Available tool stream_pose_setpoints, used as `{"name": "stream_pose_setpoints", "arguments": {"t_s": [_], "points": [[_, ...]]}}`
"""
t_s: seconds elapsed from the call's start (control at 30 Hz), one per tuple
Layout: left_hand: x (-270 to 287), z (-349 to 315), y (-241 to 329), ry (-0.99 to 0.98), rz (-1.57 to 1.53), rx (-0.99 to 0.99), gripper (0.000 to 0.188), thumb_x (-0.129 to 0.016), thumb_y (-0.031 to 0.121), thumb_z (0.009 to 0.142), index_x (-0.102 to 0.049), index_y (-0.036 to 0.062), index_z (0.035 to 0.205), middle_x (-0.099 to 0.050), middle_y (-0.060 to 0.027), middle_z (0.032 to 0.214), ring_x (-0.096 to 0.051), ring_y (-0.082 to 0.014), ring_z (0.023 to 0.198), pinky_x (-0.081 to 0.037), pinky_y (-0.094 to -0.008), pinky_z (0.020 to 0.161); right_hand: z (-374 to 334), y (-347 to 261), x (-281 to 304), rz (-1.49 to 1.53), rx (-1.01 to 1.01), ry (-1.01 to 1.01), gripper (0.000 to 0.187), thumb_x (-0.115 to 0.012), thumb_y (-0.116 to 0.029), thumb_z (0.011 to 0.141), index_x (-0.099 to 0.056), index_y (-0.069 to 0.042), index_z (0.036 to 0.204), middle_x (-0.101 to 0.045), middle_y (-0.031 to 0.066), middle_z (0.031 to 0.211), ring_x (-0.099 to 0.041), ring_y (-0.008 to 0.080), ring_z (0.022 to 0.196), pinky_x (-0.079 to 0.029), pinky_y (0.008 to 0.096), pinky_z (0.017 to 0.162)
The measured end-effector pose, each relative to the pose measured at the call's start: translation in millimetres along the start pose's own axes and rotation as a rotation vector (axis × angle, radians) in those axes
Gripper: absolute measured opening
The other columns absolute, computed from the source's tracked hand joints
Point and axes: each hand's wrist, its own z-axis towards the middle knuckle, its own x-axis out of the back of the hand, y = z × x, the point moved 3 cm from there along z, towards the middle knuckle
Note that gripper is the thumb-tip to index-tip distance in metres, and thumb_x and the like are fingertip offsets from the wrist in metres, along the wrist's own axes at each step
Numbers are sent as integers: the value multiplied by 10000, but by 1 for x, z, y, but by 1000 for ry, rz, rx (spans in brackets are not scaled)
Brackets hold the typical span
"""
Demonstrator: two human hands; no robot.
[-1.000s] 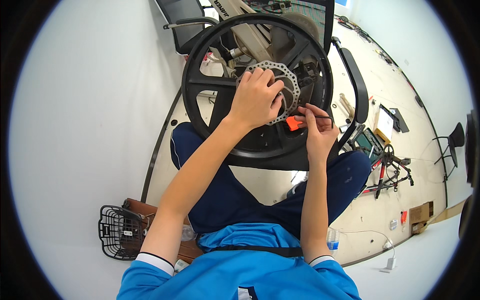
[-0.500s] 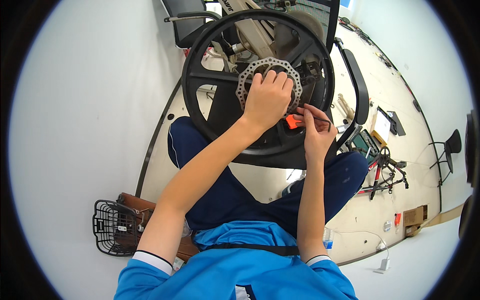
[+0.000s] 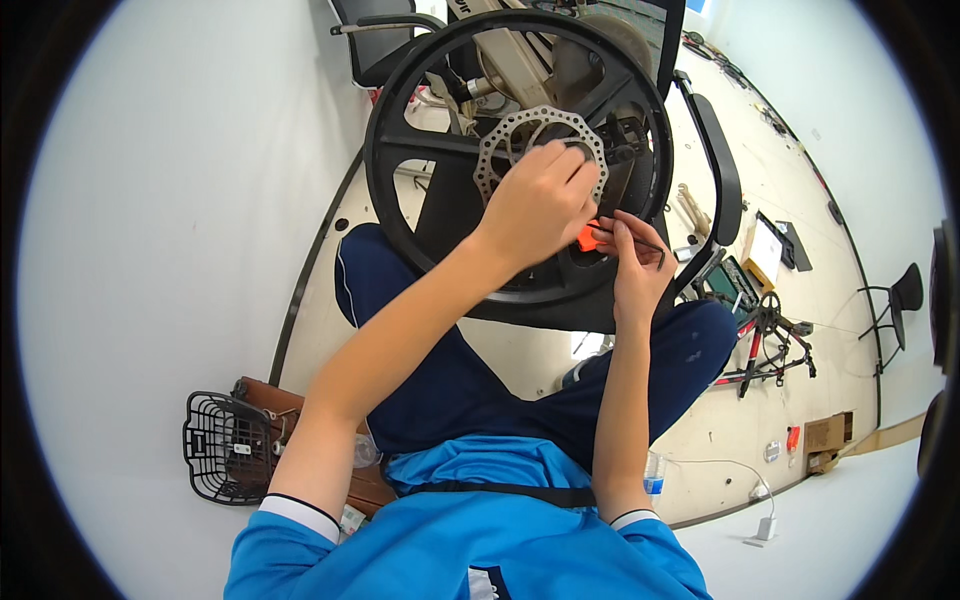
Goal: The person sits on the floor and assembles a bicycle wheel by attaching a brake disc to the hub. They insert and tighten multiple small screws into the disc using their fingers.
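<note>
A black spoked wheel [image 3: 384,150] lies in front of me with a silver perforated brake disc [image 3: 490,150] at its hub. Over the disc's lower part, my left hand [image 3: 535,210] has its fingers curled together. Its fingertips are hidden, so I cannot make out what they pinch, if anything. To the right, my right hand [image 3: 640,275] pinches a dark hex key [image 3: 645,243] near the wheel's lower right rim. Just left of those fingers is a small orange object [image 3: 588,238], partly covered.
A black chair armrest [image 3: 718,165] stands right of the wheel. Wrenches [image 3: 692,208], a green tool case [image 3: 735,285] and a red-black bike frame [image 3: 765,340] lie on the floor at right. A black wire basket [image 3: 225,450] sits at lower left.
My left hand has shifted slightly down and right from the disc's centre, baring more of the disc. The right hand still holds the hex key in nearly the same place.
</note>
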Motion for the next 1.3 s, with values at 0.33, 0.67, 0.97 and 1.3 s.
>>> {"name": "stream_pose_setpoints", "arguments": {"t_s": [0.33,0.67,0.97,1.3], "points": [[-43,-142,-31,-326,-174,572,92,-644,30,772,-563,-10,785,-580,-176,774,-590,-380,813,-497,-465,729,3,-16,-7,57,91,-47,231,-546,62,993,-589,128,1211,-688,235,1159,-715,293,1045,-587,341,928],[-68,-144,-37,-344,-285,682,121,-700,30,796,-607,-36,836,-651,-227,833,-633,-425,835,-503,-477,748,33,-36,-64,57,186,-99,142,-643,-29,984,-674,88,1058,-748,151,1007,-743,192,875,-591,271,795],[38,-73,17,-224,-357,600,134,-761,43,793,-649,-3,851,-657,-128,768,-636,-241,648,-511,-341,617,39,-29,-72,67,211,-93,130,-640,-22,983,-672,84,1052,-750,139,1006,-742,180,868,-591,266,795],[55,18,-33,115,-353,381,128,-746,68,829,-719,12,941,-705,-64,799,-642,-147,663,-467,-264,578,42,-27,-73,62,278,-116,124,-633,-16,983,-679,69,1062,-758,120,967,-738,159,867,-583,261,781]]}}
